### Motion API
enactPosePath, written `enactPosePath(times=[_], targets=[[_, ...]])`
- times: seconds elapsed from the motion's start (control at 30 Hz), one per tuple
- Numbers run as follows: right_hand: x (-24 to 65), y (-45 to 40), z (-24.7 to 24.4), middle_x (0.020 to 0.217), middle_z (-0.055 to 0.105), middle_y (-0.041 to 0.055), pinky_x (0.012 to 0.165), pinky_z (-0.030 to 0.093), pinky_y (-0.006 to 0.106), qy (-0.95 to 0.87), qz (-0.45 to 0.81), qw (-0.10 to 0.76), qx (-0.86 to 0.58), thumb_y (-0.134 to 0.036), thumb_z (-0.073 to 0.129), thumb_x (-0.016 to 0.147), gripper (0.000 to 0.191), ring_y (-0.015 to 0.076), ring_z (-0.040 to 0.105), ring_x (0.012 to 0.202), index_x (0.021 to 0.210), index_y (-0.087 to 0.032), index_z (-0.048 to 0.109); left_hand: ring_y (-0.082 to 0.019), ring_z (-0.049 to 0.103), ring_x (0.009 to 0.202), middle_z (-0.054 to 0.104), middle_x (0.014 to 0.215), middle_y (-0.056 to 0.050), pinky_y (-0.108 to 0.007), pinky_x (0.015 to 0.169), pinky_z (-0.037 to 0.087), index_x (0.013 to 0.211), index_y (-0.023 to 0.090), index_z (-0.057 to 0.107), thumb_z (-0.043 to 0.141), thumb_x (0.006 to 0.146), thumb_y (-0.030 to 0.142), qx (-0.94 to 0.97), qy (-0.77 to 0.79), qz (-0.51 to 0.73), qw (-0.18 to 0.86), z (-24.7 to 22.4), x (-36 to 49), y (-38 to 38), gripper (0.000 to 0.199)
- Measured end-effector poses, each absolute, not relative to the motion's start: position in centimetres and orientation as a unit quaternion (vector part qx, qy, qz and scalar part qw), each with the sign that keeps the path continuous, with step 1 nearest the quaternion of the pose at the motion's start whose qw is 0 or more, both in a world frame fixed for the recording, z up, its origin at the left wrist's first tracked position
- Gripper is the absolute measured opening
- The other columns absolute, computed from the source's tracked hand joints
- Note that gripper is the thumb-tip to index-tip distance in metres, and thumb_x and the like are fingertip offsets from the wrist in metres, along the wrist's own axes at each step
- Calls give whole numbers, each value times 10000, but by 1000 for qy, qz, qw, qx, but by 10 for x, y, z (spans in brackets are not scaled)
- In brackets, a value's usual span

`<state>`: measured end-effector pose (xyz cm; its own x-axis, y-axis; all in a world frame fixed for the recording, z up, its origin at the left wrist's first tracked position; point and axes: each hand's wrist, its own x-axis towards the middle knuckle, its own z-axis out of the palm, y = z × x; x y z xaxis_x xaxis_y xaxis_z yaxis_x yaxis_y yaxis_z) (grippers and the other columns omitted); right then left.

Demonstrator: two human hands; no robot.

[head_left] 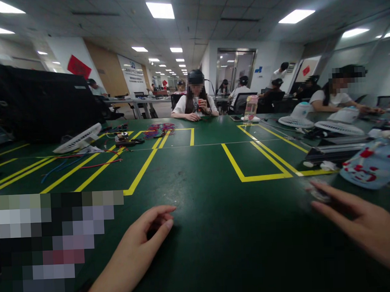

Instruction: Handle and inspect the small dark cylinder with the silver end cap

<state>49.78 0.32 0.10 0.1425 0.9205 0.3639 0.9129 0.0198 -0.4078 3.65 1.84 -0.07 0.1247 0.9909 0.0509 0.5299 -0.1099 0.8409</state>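
My left hand (153, 228) rests low over the green table (196, 171), left of the middle. Its fingers are loosely curled, the thumb lies close to the fingertips, and I see nothing between them. At the right, my right hand (353, 221) has its thumb and fingers around a small clear, shiny object (320, 195). Motion blur hides what kind of object it is. Just beyond this hand stands a light blue bag with red and white decoration (372, 162).
Yellow tape lines (264, 177) mark the table. Coloured wires (158, 129) and a white fan (80, 139) lie at the left; more fans (339, 124) and dark metal profiles (332, 150) at the right. A bottle (250, 107) stands at the far edge, near a seated person (196, 98).
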Motion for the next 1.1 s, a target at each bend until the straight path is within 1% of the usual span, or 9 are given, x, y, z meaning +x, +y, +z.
enactPosePath(times=[0.07,0.17,0.3,0.43,0.5,0.57,0.67,0.83,1.1], targets=[[433,3,13,1235,556,61,878,515,358,-751,88,266,-598,-465,552,855,475,215,571,1071,1300,-305,502,-217,655,901,693,952,-10,-339,806,511,1136,279,611,523,891,400,668,572,334,339,0,37,18,288],[348,7,22,1272,518,40,997,452,355,-813,200,260,-480,-364,531,884,463,179,518,1142,1335,-291,454,-215,653,903,687,953,-4,-337,811,507,1138,285,603,522,894,402,672,574,329,333,-1,35,17,282],[299,13,16,1242,521,16,993,437,300,-822,263,278,-422,-270,528,884,455,131,511,1115,1328,-304,439,-210,644,884,675,940,-1,-331,794,509,1157,283,582,521,901,381,677,578,331,314,-1,39,14,281],[302,16,3,1218,528,20,983,433,320,-775,313,305,-456,-286,655,790,649,139,523,1091,1355,-286,336,-209,623,862,663,1013,-10,-350,793,499,1184,298,577,550,887,349,716,564,319,260,14,69,13,303],[304,17,1,1160,552,32,929,456,305,-763,342,312,-451,-258,656,783,570,137,543,1037,1285,-240,386,-207,607,910,651,1043,-13,-357,832,477,1159,306,605,538,898,321,754,523,314,243,26,89,14,269],[304,18,1,1125,559,40,881,466,289,-762,357,313,-440,-232,628,803,427,135,549,1001,1191,-209,450,-206,596,915,650,999,-3,-352,828,462,1030,308,679,556,891,298,789,489,296,225,37,106,17,185],[301,19,4,1083,564,37,843,463,274,-763,360,314,-436,-215,625,802,363,129,550,955,1136,-196,481,-196,587,890,631,933,0,-331,799,452,864,280,717,584,878,257,800,471,304,212,46,117,21,136],[302,17,5,1069,557,18,833,450,264,-773,328,318,-440,-185,596,791,367,121,534,939,1138,-217,482,-171,573,871,583,902,3,-293,778,453,913,281,710,568,896,250,773,473,352,236,43,105,23,147],[302,16,0,1149,536,-9,942,429,277,-790,272,327,-442,-167,591,754,484,121,515,1033,1208,-276,463,-253,561,961,647,991,27,-414,792,410,889,419,738,642,834,312,810,529,186,170,14,101,25,154]])
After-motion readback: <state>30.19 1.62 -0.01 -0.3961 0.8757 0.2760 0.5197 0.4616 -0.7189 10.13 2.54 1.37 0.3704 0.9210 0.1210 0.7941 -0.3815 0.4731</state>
